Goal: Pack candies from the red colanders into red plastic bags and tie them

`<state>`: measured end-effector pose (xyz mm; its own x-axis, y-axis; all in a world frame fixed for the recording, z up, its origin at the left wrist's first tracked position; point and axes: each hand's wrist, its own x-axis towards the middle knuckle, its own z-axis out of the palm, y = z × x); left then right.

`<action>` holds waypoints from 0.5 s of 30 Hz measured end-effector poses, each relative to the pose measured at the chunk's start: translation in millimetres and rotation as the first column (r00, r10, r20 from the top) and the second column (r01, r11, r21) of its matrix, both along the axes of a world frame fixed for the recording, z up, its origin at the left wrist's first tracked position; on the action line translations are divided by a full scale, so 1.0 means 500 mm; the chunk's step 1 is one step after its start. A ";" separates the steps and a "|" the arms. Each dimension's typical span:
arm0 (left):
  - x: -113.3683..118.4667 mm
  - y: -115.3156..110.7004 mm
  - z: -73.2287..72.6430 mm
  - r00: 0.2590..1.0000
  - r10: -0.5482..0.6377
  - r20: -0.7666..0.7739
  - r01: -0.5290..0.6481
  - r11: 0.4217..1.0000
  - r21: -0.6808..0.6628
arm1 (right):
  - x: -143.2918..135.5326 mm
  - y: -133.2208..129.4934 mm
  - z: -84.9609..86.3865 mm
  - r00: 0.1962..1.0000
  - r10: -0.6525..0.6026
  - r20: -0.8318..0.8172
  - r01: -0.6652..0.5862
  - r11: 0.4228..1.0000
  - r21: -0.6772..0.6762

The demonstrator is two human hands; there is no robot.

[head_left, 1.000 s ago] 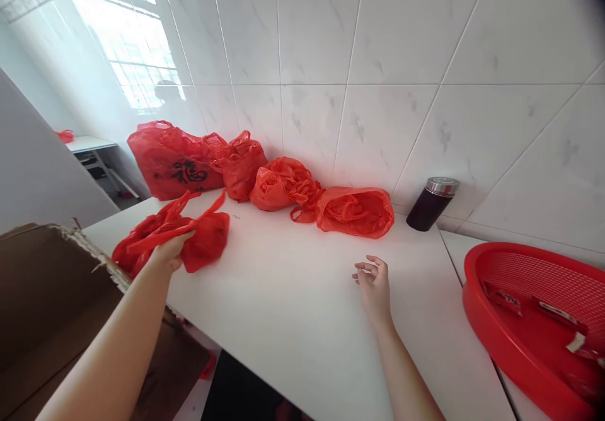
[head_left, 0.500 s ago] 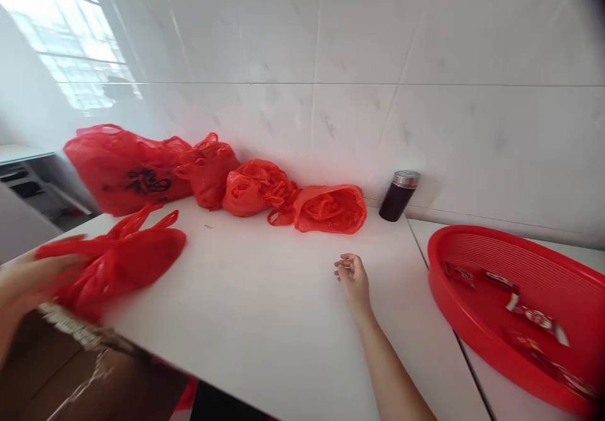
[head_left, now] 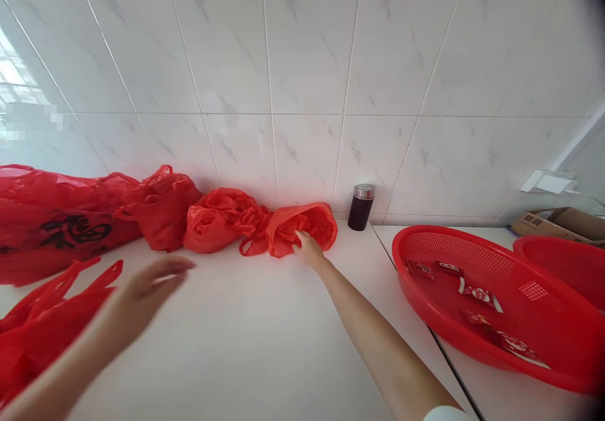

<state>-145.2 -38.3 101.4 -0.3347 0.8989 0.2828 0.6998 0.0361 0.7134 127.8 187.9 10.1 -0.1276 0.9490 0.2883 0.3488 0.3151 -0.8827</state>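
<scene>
My right hand (head_left: 309,249) reaches across the white table to a red plastic bag (head_left: 302,219) lying on its side against the wall, its mouth showing bunched red plastic. The fingers are closed at the front rim of that bag, partly hidden against it. My left hand (head_left: 154,282), a little blurred, hovers over the table with fingers stretched and thumb apart, holding nothing. Beside the left forearm, at the lower left, rests a red plastic carrier bag (head_left: 57,323) with its handles standing up.
Along the wall stand more red bags: a bundled one (head_left: 212,232), a tied one (head_left: 167,210) and a large one with black lettering (head_left: 28,232). A dark flask (head_left: 360,210) stands right of them. On the right, a red basket (head_left: 411,295) holds several wrapped pieces; behind it is a cardboard box (head_left: 543,222).
My left hand has let go of the red carrier bag at the lower left and moved right. My right hand has moved forward onto the red bag by the wall. The view has turned right.
</scene>
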 end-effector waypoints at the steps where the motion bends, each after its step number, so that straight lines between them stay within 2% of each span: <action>1: 0.040 0.015 -0.001 0.992 -0.128 0.015 0.128 0.990 -0.055 | 0.005 -0.003 0.012 0.999 -0.031 -0.036 0.032 0.999 0.025; 2: 0.079 0.031 -0.009 0.972 -0.234 0.014 0.235 0.969 -0.077 | 0.016 -0.009 0.026 0.995 -0.065 -0.079 0.069 0.996 0.055; 4: 0.155 0.063 -0.040 0.931 -0.365 -0.008 0.362 0.927 -0.103 | 0.050 -0.031 0.058 0.980 -0.111 -0.167 0.129 0.986 0.106; 6: 0.222 0.094 -0.085 0.912 -0.410 0.016 0.410 0.910 -0.060 | 0.091 -0.066 0.086 0.968 -0.093 -0.232 0.126 0.984 0.130; 8: 0.288 0.123 -0.132 0.917 -0.398 0.032 0.395 0.916 0.069 | 0.127 -0.108 0.102 0.964 -0.046 -0.262 0.081 0.988 0.128; 10: 0.355 0.149 -0.175 0.921 -0.390 0.016 0.384 0.912 0.145 | 0.151 -0.152 0.105 0.955 -0.001 -0.297 0.027 0.996 0.084; 13: 0.449 0.188 -0.226 0.946 -0.325 -0.005 0.320 0.927 0.196 | 0.163 -0.215 0.088 0.901 0.042 -0.432 -0.064 0.997 -0.035; 15: 0.487 0.215 -0.252 0.964 -0.266 -0.017 0.264 0.947 0.184 | 0.165 -0.256 0.072 0.864 0.038 -0.503 -0.094 0.992 -0.087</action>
